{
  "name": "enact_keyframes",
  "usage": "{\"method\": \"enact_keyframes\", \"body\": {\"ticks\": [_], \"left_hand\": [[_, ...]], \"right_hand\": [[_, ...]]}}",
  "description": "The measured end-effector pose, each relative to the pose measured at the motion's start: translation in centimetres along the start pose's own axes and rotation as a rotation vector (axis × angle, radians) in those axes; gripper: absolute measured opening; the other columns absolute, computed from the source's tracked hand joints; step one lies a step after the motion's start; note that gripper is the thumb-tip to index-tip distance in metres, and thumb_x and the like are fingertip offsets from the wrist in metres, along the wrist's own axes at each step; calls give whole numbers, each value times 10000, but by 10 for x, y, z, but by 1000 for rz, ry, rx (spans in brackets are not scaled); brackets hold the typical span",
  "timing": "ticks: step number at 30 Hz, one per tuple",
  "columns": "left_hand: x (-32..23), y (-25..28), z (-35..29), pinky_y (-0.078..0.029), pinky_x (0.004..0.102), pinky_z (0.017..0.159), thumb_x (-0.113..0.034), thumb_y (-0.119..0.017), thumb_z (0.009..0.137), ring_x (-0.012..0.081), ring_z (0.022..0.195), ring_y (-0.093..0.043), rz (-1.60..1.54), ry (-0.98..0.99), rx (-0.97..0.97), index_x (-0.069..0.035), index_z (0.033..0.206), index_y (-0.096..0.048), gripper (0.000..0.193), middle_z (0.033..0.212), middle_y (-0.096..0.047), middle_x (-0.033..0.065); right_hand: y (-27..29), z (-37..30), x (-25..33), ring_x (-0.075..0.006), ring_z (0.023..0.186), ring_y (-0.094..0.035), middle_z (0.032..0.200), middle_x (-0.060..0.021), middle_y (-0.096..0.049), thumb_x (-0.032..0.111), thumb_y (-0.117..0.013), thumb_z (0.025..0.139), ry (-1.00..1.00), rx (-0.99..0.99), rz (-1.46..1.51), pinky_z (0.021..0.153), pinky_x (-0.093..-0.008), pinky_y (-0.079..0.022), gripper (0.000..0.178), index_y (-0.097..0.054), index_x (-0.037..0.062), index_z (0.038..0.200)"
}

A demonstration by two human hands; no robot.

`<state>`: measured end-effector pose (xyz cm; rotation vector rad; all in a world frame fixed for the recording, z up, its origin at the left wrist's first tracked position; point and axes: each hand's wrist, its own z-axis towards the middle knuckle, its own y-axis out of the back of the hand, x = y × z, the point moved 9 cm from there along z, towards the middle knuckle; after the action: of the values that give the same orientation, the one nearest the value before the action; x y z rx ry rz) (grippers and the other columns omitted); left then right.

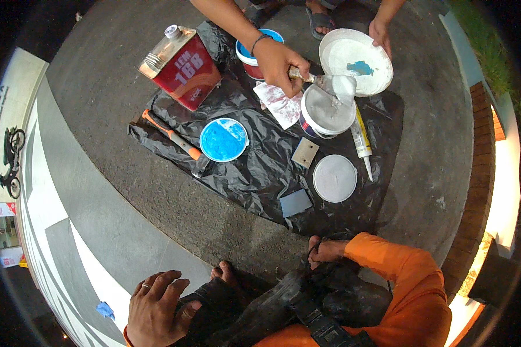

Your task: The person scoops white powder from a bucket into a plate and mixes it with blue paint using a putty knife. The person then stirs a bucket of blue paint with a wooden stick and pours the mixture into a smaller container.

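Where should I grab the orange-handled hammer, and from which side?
Take the hammer around the middle of its long, slim handle, probably from its left: it lies slanted on the black sheet, head at the near end, with the blue lid close on its right.

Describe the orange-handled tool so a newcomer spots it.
Find the black plastic sheet. Near its left end, below the red can and left of the blue-smeared lid, lies the tool. Neighbours are boxy or round; it's long, slim, dark-headed.
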<state>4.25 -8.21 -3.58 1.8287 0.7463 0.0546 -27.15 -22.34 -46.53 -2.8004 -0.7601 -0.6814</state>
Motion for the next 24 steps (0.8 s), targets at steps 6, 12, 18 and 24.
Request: {"method": "enact_keyframes", "body": {"ticks": [6, 12, 18, 24], "left_hand": [[0, 0, -1, -506, 488, 903, -403, -712, 856, 415, 1069, -635, 1, 2, -2, -11, 1084, -664, 456, 1174, -654, 205], [0, 0, 0, -506, 486, 901, -395, -715, 855, 412, 1069, -634, 14, -1, 5, -12, 1080, -663, 447, 1175, -653, 203], [0, 0, 0, -505, 485, 900, -393, -717, 854, 413, 1072, -633, -3, -6, 0, -11, 1077, -663, 446, 1177, -653, 207], [0, -1, 0, -505, 489, 899, -387, -715, 855, 420, 1075, -632, -4, -8, 6, -10, 1081, -661, 443, 1177, -652, 210]], "right_hand": [[15, -25, 25, -402, 1171, -623, 1206, -258, -672, 523, -453, 927, -37, -33, -96, 1019, -460, -462, 634, -689, -7, 1184], [2, -10, 10, -407, 1131, -641, 1166, -243, -691, 527, -428, 946, 54, 13, 4, 981, -466, -473, 607, -723, 26, 1122], [-3, -2, 2, -209, 1190, -628, 1183, -34, -737, 392, -477, 982, -71, 88, -14, 1045, -315, -441, 429, -695, 73, 1166], [1, -4, 9, -425, 1179, -615, 1224, -284, -654, 522, -399, 967, 65, 14, 13, 1026, -471, -460, 610, -702, 33, 1170]]}}
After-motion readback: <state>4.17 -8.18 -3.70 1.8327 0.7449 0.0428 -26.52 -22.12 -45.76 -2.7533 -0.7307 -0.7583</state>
